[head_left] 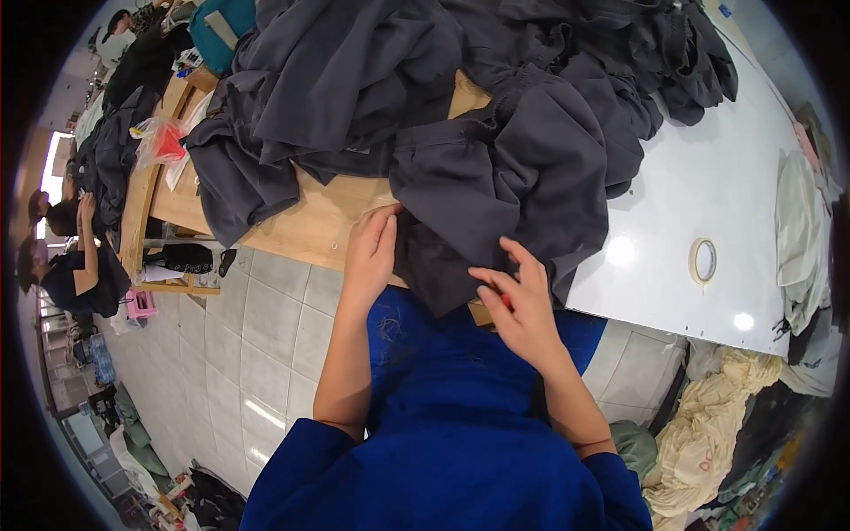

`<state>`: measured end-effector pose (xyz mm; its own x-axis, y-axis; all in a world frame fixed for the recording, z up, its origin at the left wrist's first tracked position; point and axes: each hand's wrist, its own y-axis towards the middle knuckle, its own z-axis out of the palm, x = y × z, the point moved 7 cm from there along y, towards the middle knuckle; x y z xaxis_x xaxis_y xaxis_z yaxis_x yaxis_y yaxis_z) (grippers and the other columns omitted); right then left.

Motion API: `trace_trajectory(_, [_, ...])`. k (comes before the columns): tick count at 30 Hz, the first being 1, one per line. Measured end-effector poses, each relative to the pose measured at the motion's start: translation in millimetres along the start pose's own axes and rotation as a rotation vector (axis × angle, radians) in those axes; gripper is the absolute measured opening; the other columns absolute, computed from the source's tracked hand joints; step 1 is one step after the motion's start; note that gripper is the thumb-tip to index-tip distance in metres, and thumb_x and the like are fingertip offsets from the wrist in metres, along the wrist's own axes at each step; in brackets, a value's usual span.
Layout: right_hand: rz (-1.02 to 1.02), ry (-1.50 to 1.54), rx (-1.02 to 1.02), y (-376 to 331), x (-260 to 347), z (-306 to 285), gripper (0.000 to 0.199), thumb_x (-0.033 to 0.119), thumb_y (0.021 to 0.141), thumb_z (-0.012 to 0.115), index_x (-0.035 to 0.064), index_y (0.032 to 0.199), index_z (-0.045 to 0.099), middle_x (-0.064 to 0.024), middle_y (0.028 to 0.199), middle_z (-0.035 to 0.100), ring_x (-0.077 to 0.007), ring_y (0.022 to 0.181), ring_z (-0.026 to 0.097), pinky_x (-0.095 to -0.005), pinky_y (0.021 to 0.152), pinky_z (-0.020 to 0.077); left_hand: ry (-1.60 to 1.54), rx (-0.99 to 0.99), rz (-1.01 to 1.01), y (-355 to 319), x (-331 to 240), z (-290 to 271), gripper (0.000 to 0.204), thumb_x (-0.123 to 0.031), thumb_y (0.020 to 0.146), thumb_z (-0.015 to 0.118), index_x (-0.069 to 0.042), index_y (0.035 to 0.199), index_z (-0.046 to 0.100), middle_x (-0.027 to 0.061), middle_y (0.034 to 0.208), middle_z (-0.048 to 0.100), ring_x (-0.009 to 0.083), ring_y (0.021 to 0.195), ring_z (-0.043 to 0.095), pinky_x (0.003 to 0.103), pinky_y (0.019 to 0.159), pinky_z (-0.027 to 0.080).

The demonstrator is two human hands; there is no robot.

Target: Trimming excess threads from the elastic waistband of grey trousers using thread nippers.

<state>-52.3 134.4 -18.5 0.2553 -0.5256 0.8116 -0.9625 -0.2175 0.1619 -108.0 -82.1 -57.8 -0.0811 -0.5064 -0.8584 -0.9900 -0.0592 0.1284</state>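
Dark grey elastic-waisted trousers or shorts (460, 181) lie in front of me, their lower part hanging over the near table edge toward my lap. At their left edge my left hand (372, 248) has its fingers pressed together, fingertips against the cloth; the exact pinch is hidden. My right hand (522, 305) is at the lower right of the garment, its fingers curled around a small red object (506, 299). Most of that object is covered by the fingers, so its kind cannot be made out. The right index finger points toward the cloth.
More dark grey garments (354, 71) are heaped across the wooden table (301, 226) and onto the white table (664, 203) at right. A tape roll (702, 260) lies on the white top. Cream cloth (708, 434) is piled at lower right. Other people (75, 274) work at far left.
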Motion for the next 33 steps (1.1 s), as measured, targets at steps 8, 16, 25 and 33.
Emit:
trace_trajectory(8, [0.239, 0.218, 0.015, -5.9, -51.1, 14.8, 0.036, 0.018, 0.091, 0.051, -0.0032, 0.12, 0.052, -0.015, 0.132, 0.044, -0.0233, 0.109, 0.049, -0.0283, 0.094, 0.0358, 0.325, 0.239, -0.193, -31.9, 23.2, -6.2, 0.028, -0.018, 0.081, 0.064, 0.005, 0.096, 0.058, 0.0163, 0.098, 0.058, 0.0258, 0.088, 0.056, 0.028, 0.077, 0.044])
trace_trajectory(16, [0.284, 0.526, -0.479, -21.3, -67.4, -27.8, 0.023, 0.011, 0.094, 0.046, -0.0023, 0.112, 0.051, -0.0096, 0.11, 0.053, -0.0103, 0.089, 0.05, -0.0204, 0.083, 0.0385, -1.165, 0.266, -0.505, -44.7, -6.3, 38.5, 0.034, -0.019, 0.096, 0.043, 0.001, 0.123, 0.045, 0.0098, 0.116, 0.056, 0.015, 0.104, 0.055, 0.028, 0.089, 0.043])
trace_trajectory(25, [0.346, 0.622, -0.256, -15.5, -33.3, 5.3, 0.022, 0.0, 0.078, 0.065, 0.0068, 0.077, 0.044, 0.0022, 0.074, 0.045, -0.0039, 0.058, 0.038, -0.0174, 0.052, 0.0324, -1.539, 0.354, -0.525, -48.5, -41.8, 54.0, 0.049, -0.034, 0.098, 0.029, 0.0, 0.134, 0.031, 0.0166, 0.128, 0.048, 0.0286, 0.113, 0.052, 0.043, 0.094, 0.042])
trace_trajectory(33, [0.636, 1.254, -0.359, -26.5, -69.1, -10.4, 0.026, 0.004, 0.09, 0.046, 0.003, 0.116, 0.05, -0.0057, 0.099, 0.058, -0.0126, 0.092, 0.057, -0.0244, 0.082, 0.0443, -1.538, 0.239, -0.509, -46.9, -37.0, 39.5, 0.043, -0.006, 0.09, 0.04, -0.004, 0.133, 0.033, 0.0178, 0.125, 0.049, 0.0307, 0.111, 0.054, 0.044, 0.088, 0.048])
